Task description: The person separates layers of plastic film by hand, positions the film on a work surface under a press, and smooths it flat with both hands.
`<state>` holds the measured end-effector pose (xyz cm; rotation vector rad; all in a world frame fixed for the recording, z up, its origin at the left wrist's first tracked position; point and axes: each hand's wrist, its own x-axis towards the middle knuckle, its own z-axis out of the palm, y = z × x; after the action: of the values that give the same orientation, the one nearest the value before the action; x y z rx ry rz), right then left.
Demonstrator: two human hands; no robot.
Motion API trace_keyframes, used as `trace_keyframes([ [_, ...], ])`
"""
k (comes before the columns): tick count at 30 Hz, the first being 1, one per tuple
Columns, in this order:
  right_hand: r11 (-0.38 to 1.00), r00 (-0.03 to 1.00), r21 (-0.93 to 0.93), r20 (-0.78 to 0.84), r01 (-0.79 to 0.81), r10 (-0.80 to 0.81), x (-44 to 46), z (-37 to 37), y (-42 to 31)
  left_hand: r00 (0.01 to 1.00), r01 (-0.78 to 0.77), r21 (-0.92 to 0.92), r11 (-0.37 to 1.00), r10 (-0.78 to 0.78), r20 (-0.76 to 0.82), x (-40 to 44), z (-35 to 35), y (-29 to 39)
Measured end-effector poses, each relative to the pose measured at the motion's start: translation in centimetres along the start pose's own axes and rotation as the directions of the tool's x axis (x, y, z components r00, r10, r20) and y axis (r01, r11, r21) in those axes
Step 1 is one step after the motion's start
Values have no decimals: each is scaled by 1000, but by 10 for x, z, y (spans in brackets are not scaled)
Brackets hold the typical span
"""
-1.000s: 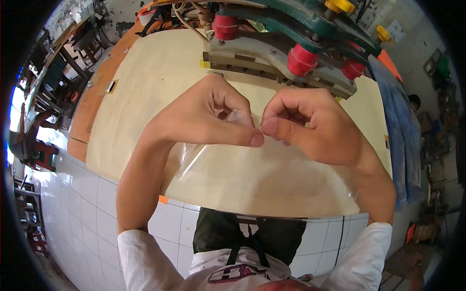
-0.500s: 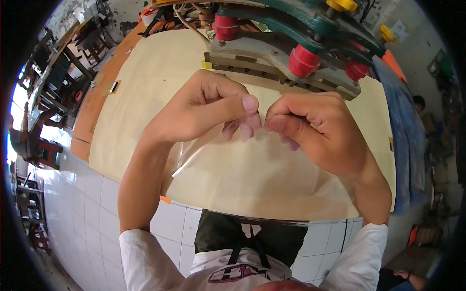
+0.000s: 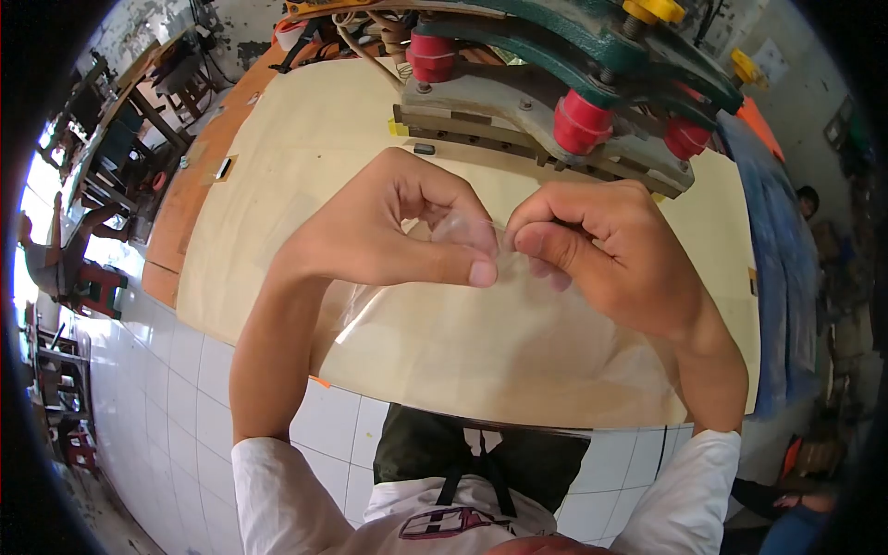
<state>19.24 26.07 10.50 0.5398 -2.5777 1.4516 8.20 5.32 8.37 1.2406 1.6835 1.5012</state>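
Observation:
Clear plastic film (image 3: 462,356), possibly a bag, hangs from my hands over the cream-coloured tabletop sheet; glare marks its left fold. My right hand (image 3: 601,254) pinches the film's upper edge between thumb and curled fingers. Just to its left, my left hand (image 3: 379,227) has its fingers curled around part of the film, thumb stretched below them. Transparent plastic shows between that thumb and the fingers, and how firmly they grip it is hard to see. The two sets of fingertips are close together, with a short piece of film between them.
Beyond my hands stands a green and grey metal machine (image 3: 546,120) with red knobs. A small dark piece (image 3: 424,149) lies before it. Blue plastic (image 3: 772,277) hangs at the table's right edge. Other people are at far left and right.
My left thumb has moved down, away from its fingers, exposing plastic between them. My right hand keeps its pinch almost unmoved. The whole view has shifted slightly.

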Motion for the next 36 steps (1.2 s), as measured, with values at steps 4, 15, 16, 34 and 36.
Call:
trace_keyframes([
  [4, 998, 997, 4, 47, -63, 63, 0, -5, 0, 1000, -19, 11, 1000, 19, -11, 0, 0, -2],
  [15, 964, 967, 101, 105, -244, 234, 0, -16, -10, 989, -39, -67, 997, 28, -148, -1, 3, 1],
  [16, 964, 964, 94, 119, -250, 239, 0, -17, -11, 986, -46, -72, 996, 34, -166, -1, 2, 0],
  [34, 946, 940, 38, 136, -322, 314, -4, -43, -19, 964, -186, -191, 964, 141, -226, -8, -16, -5],
  [36, 938, 931, 14, 126, -346, 341, -3, -46, -19, 961, -199, -187, 962, 154, -231, -8, -16, -6],
])
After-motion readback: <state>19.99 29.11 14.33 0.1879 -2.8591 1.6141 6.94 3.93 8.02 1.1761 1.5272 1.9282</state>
